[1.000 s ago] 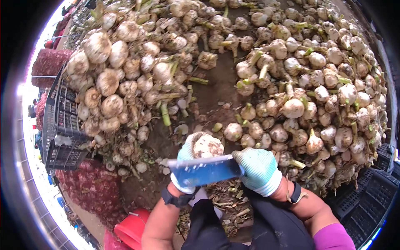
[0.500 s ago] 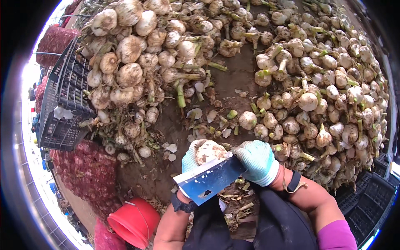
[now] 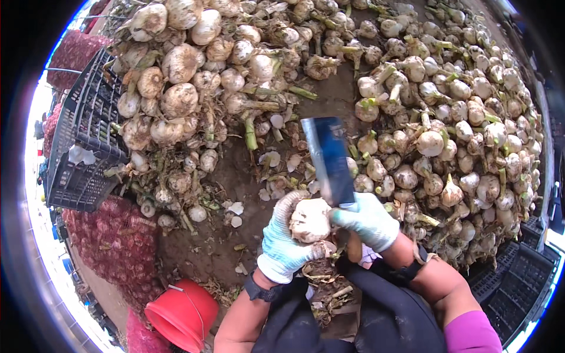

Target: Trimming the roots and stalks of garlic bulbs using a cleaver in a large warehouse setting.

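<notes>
My left hand (image 3: 282, 244), in a pale blue-green work glove, is wrapped round a whitish garlic bulb (image 3: 311, 220) in front of my knees. Close on its right, my gloved right hand (image 3: 369, 222) is closed round the handle of a broad cleaver (image 3: 331, 159). The cleaver's blue-tinted rectangular blade points away from me, slightly blurred, beyond the bulb. The thumb of my right hand lies beside the bulb; whether it touches cannot be made out. Much of the handle is hidden in my grip.
Garlic with roots and stalks is heaped at the far left (image 3: 182, 100); another garlic heap (image 3: 447, 144) fills the right. Left stand a black plastic crate (image 3: 88, 135), a red mesh sack (image 3: 112, 247) and a red bucket (image 3: 185, 315). Black crates (image 3: 518, 276) sit at the right. Peel scraps litter the ground.
The cleaver has swung from lying across the front of the bulb to pointing away from me. My left hand has turned, and the bulb now shows fully.
</notes>
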`<state>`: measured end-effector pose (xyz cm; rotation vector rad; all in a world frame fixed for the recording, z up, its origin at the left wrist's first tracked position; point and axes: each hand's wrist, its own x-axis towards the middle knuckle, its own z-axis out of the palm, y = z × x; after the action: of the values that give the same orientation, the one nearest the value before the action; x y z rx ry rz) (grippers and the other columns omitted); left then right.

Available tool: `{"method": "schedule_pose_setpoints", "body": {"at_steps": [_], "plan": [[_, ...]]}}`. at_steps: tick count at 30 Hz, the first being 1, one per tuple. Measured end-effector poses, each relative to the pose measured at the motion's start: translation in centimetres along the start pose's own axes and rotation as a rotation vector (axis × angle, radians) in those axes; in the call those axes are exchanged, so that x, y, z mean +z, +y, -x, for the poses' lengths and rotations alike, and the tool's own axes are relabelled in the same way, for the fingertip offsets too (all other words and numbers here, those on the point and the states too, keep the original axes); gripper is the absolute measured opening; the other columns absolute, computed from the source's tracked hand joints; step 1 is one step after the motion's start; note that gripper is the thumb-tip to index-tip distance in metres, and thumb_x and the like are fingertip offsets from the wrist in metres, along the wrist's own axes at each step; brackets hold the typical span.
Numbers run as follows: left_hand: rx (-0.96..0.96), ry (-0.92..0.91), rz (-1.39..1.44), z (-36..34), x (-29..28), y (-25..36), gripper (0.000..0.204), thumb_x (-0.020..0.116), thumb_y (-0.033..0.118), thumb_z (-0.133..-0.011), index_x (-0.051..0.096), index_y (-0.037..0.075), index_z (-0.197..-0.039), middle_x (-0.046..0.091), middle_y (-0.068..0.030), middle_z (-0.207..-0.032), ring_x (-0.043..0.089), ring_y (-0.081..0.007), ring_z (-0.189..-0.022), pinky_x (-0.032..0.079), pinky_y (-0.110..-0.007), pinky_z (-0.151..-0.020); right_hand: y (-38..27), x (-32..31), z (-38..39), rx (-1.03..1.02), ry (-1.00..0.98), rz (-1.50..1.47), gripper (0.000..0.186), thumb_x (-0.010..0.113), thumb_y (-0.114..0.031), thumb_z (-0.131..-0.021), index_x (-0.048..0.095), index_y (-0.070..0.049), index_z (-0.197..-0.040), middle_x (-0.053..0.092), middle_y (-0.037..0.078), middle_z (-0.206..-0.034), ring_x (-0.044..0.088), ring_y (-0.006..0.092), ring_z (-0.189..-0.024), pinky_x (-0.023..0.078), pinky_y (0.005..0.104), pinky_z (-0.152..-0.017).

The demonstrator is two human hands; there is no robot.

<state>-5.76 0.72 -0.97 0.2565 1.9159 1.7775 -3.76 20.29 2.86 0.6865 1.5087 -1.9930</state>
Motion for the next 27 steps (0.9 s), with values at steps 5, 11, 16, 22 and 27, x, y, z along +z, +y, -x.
{"method": "schedule_pose_setpoints", "body": {"at_steps": [5, 11, 16, 22, 27], "plan": [[-0.284, 0.147, 0.730, 0.0, -0.5, -0.1, 0.094, 0.075, 0.052, -0.064, 0.031, 0.004, -0.131, 0.050, -0.0171, -0.119, 0.057, -0.0300, -0.102, 0.048, -0.036, -0.087, 0.0, 0.4, 0.2, -0.305, 0.046, 0.107, 0.043, 0.077, -0.029, -0.071, 0.063, -0.003, -0.102, 0.065, 0.001, -0.087, 0.056, 0.0064, -0.080, 0.047, 0.0242, -0.071], [-0.504, 0.057, 0.487, -1.1, -0.4, 2.8, 0.040, 0.070, 0.014, -0.074, 0.053, -0.002, -0.107, 0.063, -0.0090, -0.090, 0.060, -0.0149, -0.076, 0.050, -0.028, -0.072, 0.3, -0.3, -0.8, -0.557, 0.213, 0.676, 0.035, 0.076, -0.027, -0.068, 0.062, -0.007, -0.094, 0.060, 0.011, -0.077, 0.060, 0.0311, -0.069, 0.049, 0.0372, -0.062], [-0.267, 0.051, 0.401, -0.8, -0.8, 2.9, 0.039, 0.068, 0.004, -0.073, 0.054, -0.005, -0.108, 0.064, -0.0096, -0.090, 0.063, -0.0188, -0.075, 0.051, -0.028, -0.067, 2.6, -3.0, -2.1, -0.726, 0.258, 0.932, 0.015, 0.063, -0.009, -0.067, 0.060, -0.009, -0.082, 0.058, 0.014, -0.075, 0.058, 0.0347, -0.069, 0.048, 0.0415, -0.059], [-0.244, 0.257, 0.157, -5.6, -2.1, 5.0, 0.066, 0.068, 0.028, -0.079, 0.039, -0.003, -0.129, 0.059, -0.0182, -0.107, 0.063, -0.0206, -0.081, 0.053, -0.029, -0.071, 2.5, -5.3, -2.8, -0.230, 0.454, 0.449, 0.031, 0.074, -0.024, -0.068, 0.060, -0.004, -0.087, 0.061, 0.013, -0.071, 0.059, 0.0260, -0.061, 0.047, 0.0348, -0.059], [-0.318, -0.334, 0.686, -15.3, 5.5, 11.7, 0.091, 0.060, 0.060, -0.075, 0.025, 0.001, -0.136, 0.041, -0.0249, -0.129, 0.046, -0.0349, -0.117, 0.042, -0.051, -0.092, 1.4, -7.2, -2.4, -0.195, 0.445, -0.154, 0.032, 0.072, -0.011, -0.072, 0.061, 0.000, -0.100, 0.065, 0.003, -0.085, 0.057, 0.0079, -0.075, 0.049, 0.0250, -0.067]]}}
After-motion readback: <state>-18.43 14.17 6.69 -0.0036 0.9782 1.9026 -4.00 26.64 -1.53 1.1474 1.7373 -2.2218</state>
